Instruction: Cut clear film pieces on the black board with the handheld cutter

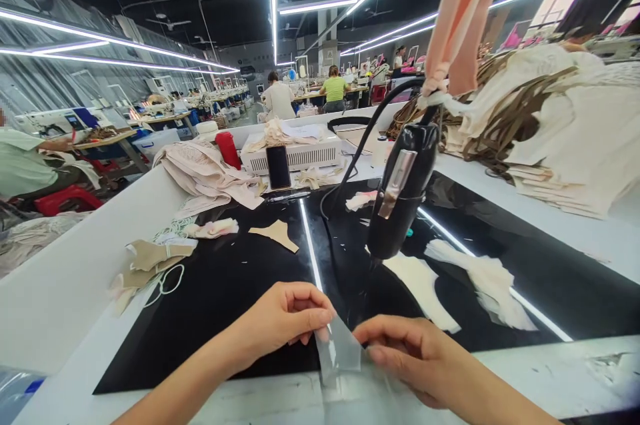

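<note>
Glossy black worktable (240,292) under factory strip lights
Left hand (285,318) and right hand (405,348) pinch a clear, thin plastic film piece (339,348) at the table's near edge; a hanging black handheld tool (403,188) dangles just behind, cream fabric cut-outs (425,285) beside

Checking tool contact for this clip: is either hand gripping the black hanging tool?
No. Left hand and right hand both pinch a translucent strip; the black hanging tool hangs untouched above.

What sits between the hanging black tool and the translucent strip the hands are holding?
In the head view, only bare glossy black mat lies between the black tool and the translucent strip held by the left hand and right hand.
</note>
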Tool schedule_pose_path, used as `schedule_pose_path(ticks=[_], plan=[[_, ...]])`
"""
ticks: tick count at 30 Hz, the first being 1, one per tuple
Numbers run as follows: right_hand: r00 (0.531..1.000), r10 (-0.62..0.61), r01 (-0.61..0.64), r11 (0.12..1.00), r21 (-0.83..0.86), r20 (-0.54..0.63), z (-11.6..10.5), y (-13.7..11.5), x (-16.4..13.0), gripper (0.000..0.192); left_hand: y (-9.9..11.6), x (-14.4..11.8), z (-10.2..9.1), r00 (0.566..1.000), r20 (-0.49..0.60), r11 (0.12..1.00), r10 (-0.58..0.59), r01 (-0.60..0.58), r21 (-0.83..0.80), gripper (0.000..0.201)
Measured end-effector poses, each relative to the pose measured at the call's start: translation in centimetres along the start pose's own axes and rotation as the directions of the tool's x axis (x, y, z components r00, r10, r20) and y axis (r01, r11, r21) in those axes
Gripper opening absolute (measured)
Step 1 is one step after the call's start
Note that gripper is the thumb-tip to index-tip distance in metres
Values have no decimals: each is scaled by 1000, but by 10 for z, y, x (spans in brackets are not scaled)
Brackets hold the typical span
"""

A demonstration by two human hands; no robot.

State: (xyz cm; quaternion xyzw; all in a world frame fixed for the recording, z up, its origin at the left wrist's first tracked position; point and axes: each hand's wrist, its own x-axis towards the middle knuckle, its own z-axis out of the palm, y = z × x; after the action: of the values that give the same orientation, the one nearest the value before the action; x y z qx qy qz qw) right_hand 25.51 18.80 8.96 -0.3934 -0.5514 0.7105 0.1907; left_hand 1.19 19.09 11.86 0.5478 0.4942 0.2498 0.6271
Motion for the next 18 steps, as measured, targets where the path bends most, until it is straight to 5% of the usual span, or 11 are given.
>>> schedule_pose_path(ticks=[12, 18], plan=[[989, -102, 76, 973, -218, -110, 5, -4, 9, 27, 5, -7, -12, 993, -92, 997, -75, 74, -12, 32], [959, -276, 243, 916, -319, -62, 7, -5, 5, 36, 6, -8, -5, 997, -37, 995, 74, -76, -62, 33]])
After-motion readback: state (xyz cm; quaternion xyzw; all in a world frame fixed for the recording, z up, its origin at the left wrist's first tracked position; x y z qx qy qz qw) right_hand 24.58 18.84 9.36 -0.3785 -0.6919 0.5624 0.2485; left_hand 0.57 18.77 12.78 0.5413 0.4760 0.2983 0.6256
